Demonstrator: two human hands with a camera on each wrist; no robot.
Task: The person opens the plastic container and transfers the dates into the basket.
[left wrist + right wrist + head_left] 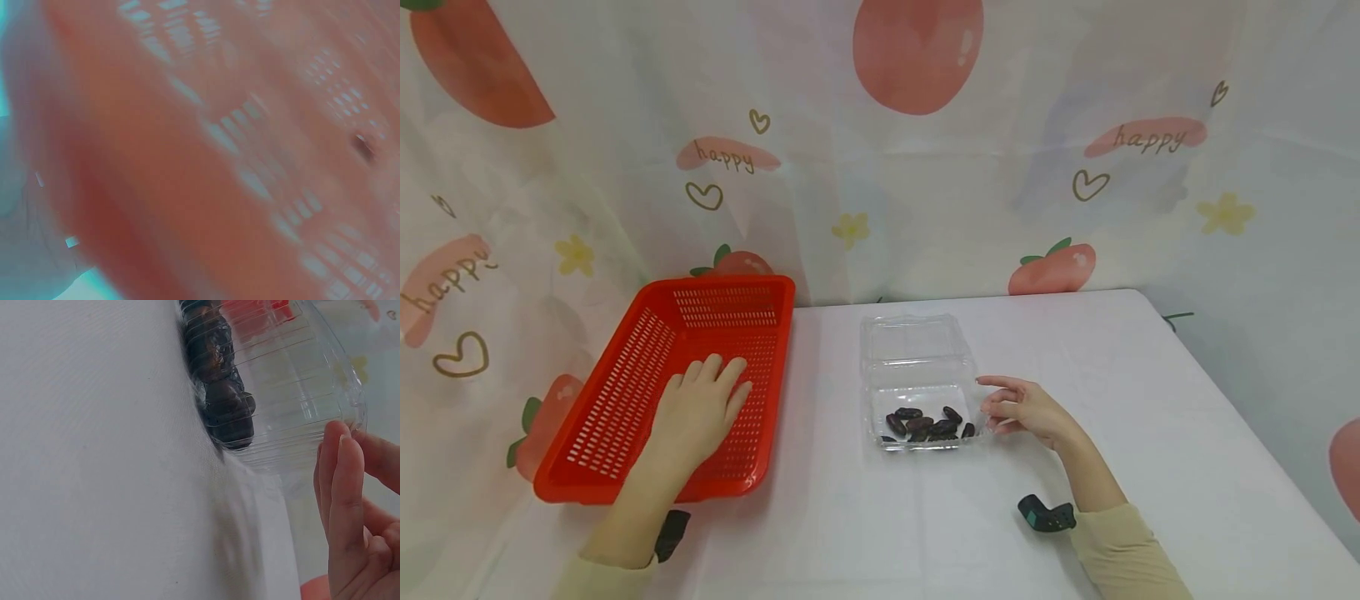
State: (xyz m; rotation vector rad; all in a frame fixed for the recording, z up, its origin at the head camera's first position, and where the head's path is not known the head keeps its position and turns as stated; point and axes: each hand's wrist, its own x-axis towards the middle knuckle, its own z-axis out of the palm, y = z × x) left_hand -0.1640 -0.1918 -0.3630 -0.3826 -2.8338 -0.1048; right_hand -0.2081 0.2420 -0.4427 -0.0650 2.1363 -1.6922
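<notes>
**Hands set at basket and date box**

We judge this an opening step: one hand steadies each container, and nothing has yet been lifted out. Our left hand lies flat inside the red basket, fingers straight and spread on its floor, the grip wide and holding nothing. Our right hand sits at the right edge of the clear box, fingers loosely extended toward its wall; the wrist view shows the fingertips just beside the plastic, and we cannot tell whether they touch it. That grip too is relaxed and empty.

The dates lie clustered in the front tray of the box, which stands near the middle of the counter, its lid hinged open behind.

The next move, as we read it, calls for a narrow pinch reaching over the low wall to a single date.

The basket is rigid moulded plastic, rectangular, pierced with rows of slots. The box is thin, ribbed, glossy and likely to flex or slide. The dates are dark, oblong, wrinkled and shiny. A white cloth covers the counter.
</notes>
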